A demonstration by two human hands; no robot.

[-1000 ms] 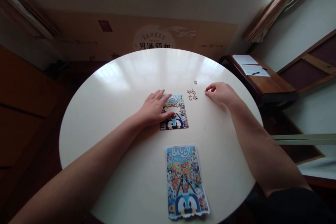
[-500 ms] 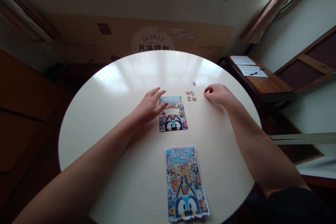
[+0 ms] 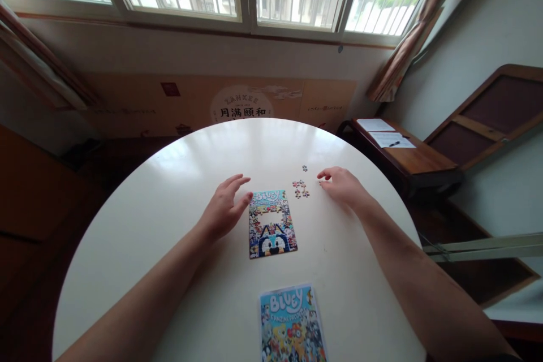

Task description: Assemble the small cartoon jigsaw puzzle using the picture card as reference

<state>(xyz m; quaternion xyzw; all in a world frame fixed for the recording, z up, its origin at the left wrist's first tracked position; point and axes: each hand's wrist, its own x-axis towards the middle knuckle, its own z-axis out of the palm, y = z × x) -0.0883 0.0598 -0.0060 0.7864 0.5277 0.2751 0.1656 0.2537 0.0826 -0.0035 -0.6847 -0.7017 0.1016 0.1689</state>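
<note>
A small jigsaw puzzle (image 3: 274, 243) lies flat on the white table, with a gap in its middle where the tabletop shows through. My left hand (image 3: 227, 206) is open at its upper left side, fingers spread and the thumb close to the edge. Right of the puzzle lie several loose puzzle pieces (image 3: 301, 193), with another piece (image 3: 304, 168) a little farther back. My right hand (image 3: 339, 185) rests just right of these pieces, its index finger and thumb apart. A tiny dark spot shows by that thumb tip; whether it is a piece I cannot make out.
A printed picture sheet (image 3: 291, 322) with the same design lies nearer me, cut off by the frame. The round white table (image 3: 169, 237) fills the middle. Beyond its right edge stands a wooden side table (image 3: 428, 167) with papers (image 3: 392, 139) and a pen.
The view has tilted up, showing more window and less of the picture sheet. My right finger and thumb have come apart from a pinch. My left hand has drawn slightly left off the puzzle.
</note>
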